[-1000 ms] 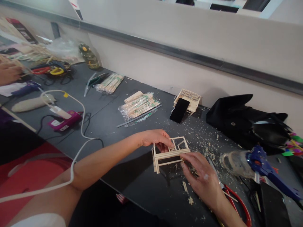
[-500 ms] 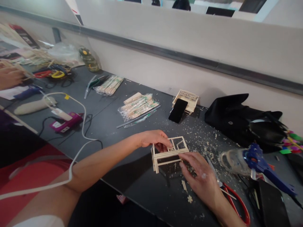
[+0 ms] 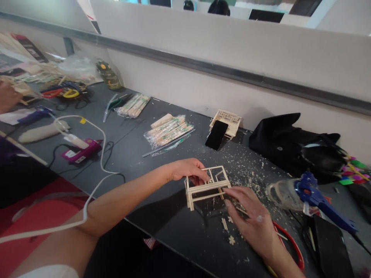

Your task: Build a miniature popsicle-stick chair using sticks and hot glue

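Both my hands are on the small stick frame (image 3: 207, 186) at the near middle of the dark table (image 3: 130, 143).

My left hand (image 3: 188, 170) grips the frame's far left corner, fingers curled over its top rail; my right hand (image 3: 249, 217) comes in from the near right with its fingers spread, the fingertips (image 3: 227, 192) touching the frame's right end, though I cannot tell whether they pinch it. The frame stands on the table between the two hands, among wood shavings (image 3: 246, 173). Just beside my right wrist lie red-handled cutters (image 3: 291, 247), and farther right a blue glue gun (image 3: 315, 197). Beyond the frame a black phone (image 3: 216, 134) leans on a lattice stick model (image 3: 228, 119), with a black bag (image 3: 290, 143) to the right and packets of sticks (image 3: 169, 129) to the left. A pink glue gun (image 3: 81, 150) lies well apart at the left.
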{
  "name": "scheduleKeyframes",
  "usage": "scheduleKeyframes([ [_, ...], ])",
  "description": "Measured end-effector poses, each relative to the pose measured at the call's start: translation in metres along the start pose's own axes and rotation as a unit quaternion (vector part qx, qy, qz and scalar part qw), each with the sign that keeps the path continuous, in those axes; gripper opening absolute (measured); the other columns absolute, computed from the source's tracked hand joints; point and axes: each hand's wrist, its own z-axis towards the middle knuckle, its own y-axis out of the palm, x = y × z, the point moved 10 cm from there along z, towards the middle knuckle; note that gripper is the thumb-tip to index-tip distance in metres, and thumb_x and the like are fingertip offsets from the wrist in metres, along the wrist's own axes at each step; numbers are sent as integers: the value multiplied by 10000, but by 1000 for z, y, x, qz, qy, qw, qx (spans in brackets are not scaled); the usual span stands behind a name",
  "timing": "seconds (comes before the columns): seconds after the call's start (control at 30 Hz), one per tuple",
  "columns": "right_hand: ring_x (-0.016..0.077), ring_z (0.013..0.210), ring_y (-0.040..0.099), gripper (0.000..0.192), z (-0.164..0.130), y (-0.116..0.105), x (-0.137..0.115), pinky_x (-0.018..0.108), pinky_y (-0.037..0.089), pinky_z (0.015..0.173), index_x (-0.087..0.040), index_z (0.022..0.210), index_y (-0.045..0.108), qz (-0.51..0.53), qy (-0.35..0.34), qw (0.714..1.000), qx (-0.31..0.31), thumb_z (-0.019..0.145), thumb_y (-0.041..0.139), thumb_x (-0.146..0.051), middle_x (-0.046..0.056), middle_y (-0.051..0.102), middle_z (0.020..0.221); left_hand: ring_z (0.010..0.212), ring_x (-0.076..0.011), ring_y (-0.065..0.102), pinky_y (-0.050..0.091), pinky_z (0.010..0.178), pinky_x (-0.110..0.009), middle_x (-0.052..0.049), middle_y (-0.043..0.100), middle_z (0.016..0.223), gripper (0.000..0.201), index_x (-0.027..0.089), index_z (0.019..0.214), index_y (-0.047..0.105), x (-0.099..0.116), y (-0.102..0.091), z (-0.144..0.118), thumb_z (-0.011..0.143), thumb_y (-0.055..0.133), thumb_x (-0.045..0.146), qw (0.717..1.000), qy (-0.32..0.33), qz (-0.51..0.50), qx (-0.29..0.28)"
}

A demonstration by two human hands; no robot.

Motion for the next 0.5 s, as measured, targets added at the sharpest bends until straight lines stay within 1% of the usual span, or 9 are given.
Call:
scheduleKeyframes([
  [0.07, 190, 866, 708, 193, -6, -12, 3, 309, 600, 766, -216, 1062, 689, -20, 9, 1000, 11, 915, 568, -181, 73, 719, 952, 558, -111, 603, 481, 613, -247, 2, 681, 570, 227, 171, 633, 726, 1, 0, -1, 574, 838, 359, 1000, 2, 7, 3],
  [0.2, 185, 831, 723, 170, -27, -35, 12, 286, 603, 755, -220, 1022, 701, -57, 27, 998, 28, 915, 569, -223, 57, 736, 916, 562, -108, 598, 488, 632, -251, 3, 676, 566, 205, 165, 617, 713, 2, -1, -6, 578, 829, 330, 999, -9, 22, 30],
  [0.37, 194, 798, 738, 172, -60, -51, 33, 274, 609, 717, -231, 988, 714, -71, 89, 993, 25, 918, 568, -287, 55, 758, 915, 572, -112, 582, 494, 689, -293, 7, 659, 568, 177, 169, 608, 697, 9, 3, -9, 607, 806, 309, 999, 4, 39, 36],
  [0.5, 174, 724, 727, 177, -85, -62, 48, 250, 603, 688, -236, 990, 714, -68, 135, 987, 49, 907, 591, -333, 39, 757, 900, 565, -108, 570, 489, 669, -287, 5, 650, 579, 167, 173, 613, 682, 18, 10, -11, 641, 781, 305, 995, 27, 88, 29],
])
